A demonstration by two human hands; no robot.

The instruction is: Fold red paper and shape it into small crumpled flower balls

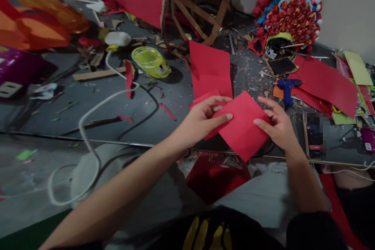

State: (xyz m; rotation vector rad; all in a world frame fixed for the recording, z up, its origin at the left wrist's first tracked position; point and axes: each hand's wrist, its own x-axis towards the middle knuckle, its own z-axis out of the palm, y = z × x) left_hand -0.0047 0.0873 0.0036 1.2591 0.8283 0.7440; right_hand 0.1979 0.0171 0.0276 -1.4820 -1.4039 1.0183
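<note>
A square of red paper (244, 129) is held up between both hands at the table's front edge, tilted so that one corner points down. My left hand (209, 115) pinches its left side, thumb on top and fingers behind. On the right side, my right hand (274, 121) grips the same sheet with the thumb in front; its index finger is stretched out above the edge. Another piece of red paper shows under my left hand. Just behind, a larger red sheet (211, 68) lies creased on the table.
A blue glue gun (287, 88), red sheets (328, 82) and a phone (315, 134) lie to the right. Left are a yellow-green plastic container (150, 61) and a white cable (88, 121). Behind stand a cardboard frame (193, 11) and a decorated headdress-like piece (290, 15). Scraps litter the dark table.
</note>
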